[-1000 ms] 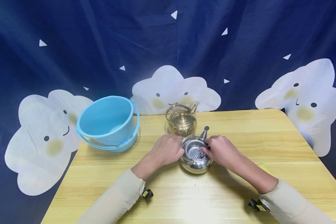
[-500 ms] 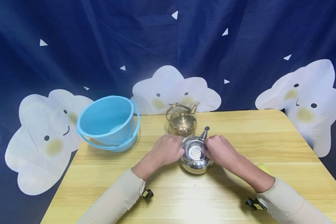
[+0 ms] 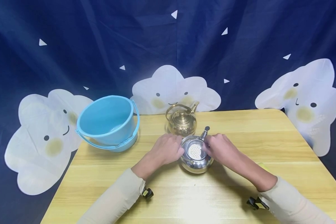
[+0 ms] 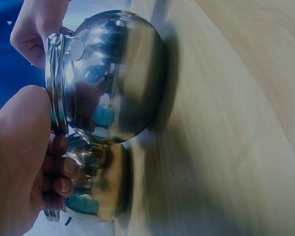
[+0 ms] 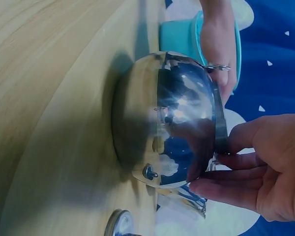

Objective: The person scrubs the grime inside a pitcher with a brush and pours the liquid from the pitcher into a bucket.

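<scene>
A silver kettle (image 3: 196,167) stands uncovered on the table, its short spout pointing toward the back right. Inside its mouth is a metal strainer (image 3: 195,151) with a perforated bottom. My left hand (image 3: 168,149) grips the kettle's left side at the rim, where the handle lies folded down (image 4: 58,93). On the opposite side, my right hand (image 3: 221,148) pinches the strainer's rim between thumb and fingers, as the right wrist view shows. Just behind stands a gold-coloured kettle (image 3: 183,121) with its lid on and its handle raised.
A light blue bucket (image 3: 109,119) with its handle down stands at the back left. In the right wrist view, a round metal piece like a lid (image 5: 120,223) lies on the table. Something yellow (image 3: 264,166) is mostly hidden behind the right forearm. A dark blue curtain (image 3: 168,37) hangs behind.
The strainer's perforated bottom has gone from dark to bright, and its tilt has altered slightly. My right hand has shifted a little at the rim. The left hand and the kettle stay put.
</scene>
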Demonstrator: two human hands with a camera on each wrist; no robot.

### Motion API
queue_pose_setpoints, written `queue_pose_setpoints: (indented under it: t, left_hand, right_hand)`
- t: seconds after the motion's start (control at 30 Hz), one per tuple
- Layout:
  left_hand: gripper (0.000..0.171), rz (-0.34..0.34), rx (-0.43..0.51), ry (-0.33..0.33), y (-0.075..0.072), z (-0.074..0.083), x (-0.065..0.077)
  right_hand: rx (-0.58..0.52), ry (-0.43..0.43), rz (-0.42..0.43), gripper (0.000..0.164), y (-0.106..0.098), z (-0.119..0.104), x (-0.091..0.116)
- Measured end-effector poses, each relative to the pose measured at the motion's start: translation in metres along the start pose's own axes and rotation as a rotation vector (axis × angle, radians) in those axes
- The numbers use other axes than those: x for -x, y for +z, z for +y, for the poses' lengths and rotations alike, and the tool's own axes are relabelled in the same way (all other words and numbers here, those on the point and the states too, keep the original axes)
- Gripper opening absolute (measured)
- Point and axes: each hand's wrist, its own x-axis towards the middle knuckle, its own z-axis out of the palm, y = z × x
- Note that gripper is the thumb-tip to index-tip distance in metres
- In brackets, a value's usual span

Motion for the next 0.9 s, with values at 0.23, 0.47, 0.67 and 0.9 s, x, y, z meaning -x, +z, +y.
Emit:
queue_pose_setpoints:
  t: [0.23, 0.47, 0.67, 0.9]
  left_hand:
    - [0.018, -0.012, -0.012, -0.003, -0.001, 0.001, 0.001]
    - [0.018, -0.019, -0.003, -0.007, -0.002, 0.001, 0.0]
    - [0.018, -0.018, -0.005, -0.007, -0.001, 0.002, -0.001]
    - [0.02, -0.015, -0.014, -0.015, -0.004, 0.004, -0.001]
  right_hand:
    - [-0.011, -0.017, 0.0, 0.025, -0.005, -0.003, -0.001]
    - [0.009, -0.049, 0.007, 0.027, -0.013, -0.003, -0.003]
    - [-0.05, -0.02, -0.035, 0.026, -0.027, 0.001, -0.004]
    - [-0.102, 0.066, -0.053, 0.018, -0.047, 0.012, 0.002]
